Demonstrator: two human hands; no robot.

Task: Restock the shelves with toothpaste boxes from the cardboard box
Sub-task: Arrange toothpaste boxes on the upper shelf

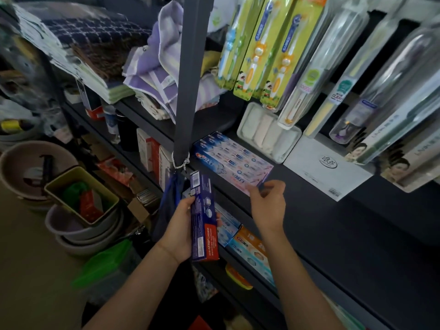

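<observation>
While the left hand (179,225) grips a purple-and-red toothpaste box (204,220) at centre frame, the right hand (267,201) pinches the pink shelved box (247,173); tugging could skew that row.

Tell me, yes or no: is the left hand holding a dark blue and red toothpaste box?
Yes: the left hand grips a dark blue and red toothpaste box upright in front of the dark shelf.

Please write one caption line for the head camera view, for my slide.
Left hand holds a blue-and-red toothpaste box while right hand touches the pink toothpaste box on the dark shelf.
</observation>
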